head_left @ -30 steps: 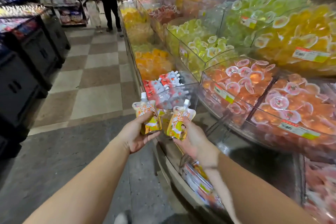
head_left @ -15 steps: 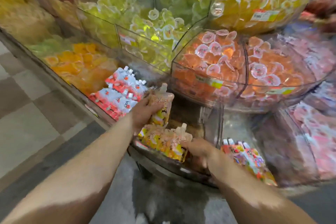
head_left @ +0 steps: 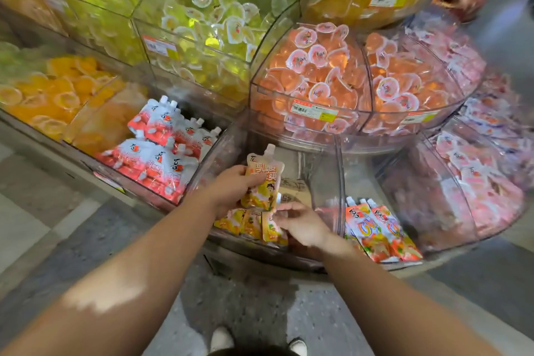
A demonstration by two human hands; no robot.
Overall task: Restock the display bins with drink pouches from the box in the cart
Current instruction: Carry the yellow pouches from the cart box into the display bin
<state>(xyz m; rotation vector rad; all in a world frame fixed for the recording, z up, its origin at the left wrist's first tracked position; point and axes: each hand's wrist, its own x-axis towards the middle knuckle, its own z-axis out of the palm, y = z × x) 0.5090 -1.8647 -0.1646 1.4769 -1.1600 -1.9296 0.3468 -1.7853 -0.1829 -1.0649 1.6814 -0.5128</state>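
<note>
A: Your left hand (head_left: 231, 188) is curled round an orange drink pouch (head_left: 264, 179), holding it upright with its spout on top, inside the clear bin (head_left: 323, 182).

B: And your right hand (head_left: 300, 225)?

A: Just below and right of the left, with its fingers pinching the top of a pouch in the row of orange pouches (head_left: 251, 222) standing along the bin's front wall. That row sits directly under your left hand.

B: What lies further out?

A: Left of your left hand is a bin of red-and-white pouches (head_left: 161, 150). Right of your right hand, past the divider, lie orange-and-white pouches (head_left: 378, 231). Beyond both hands, higher up, sit orange jelly cups (head_left: 312, 72), with yellow-green jelly cups (head_left: 202, 32) farther back.
</note>
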